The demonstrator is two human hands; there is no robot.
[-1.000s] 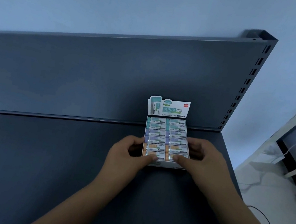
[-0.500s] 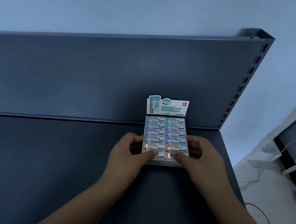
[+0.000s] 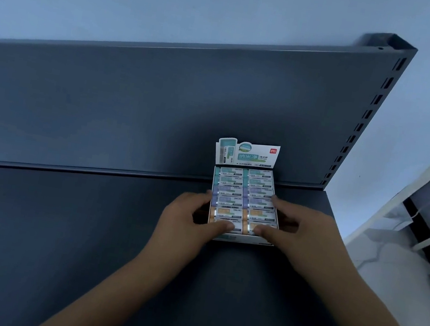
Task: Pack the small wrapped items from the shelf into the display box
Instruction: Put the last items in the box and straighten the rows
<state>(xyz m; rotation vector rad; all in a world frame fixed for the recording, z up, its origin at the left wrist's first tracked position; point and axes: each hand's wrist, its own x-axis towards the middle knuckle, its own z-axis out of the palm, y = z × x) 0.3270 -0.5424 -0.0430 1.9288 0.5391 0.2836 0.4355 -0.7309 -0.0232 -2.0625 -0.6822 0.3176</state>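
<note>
A white display box [image 3: 244,240] with an upright printed header card stands on the dark shelf [image 3: 69,238] against the back panel. Two columns of small wrapped items [image 3: 242,195] fill it: teal at the back, purple in the middle, orange at the front. My left hand [image 3: 185,221] grips the box's left side, with its thumb lying on the front-left orange item. My right hand [image 3: 306,233] grips the right side, its thumb on the front-right orange item. No loose items show on the shelf.
The grey back panel [image 3: 161,103] rises behind the box. A slotted upright post [image 3: 368,113] ends the shelf at the right. Beyond the shelf's right edge lies a pale marbled floor [image 3: 387,274] with a dark-framed panel [image 3: 427,238].
Both thumbs have slid slightly farther onto the front orange row. The box and my hands otherwise stay in place.
</note>
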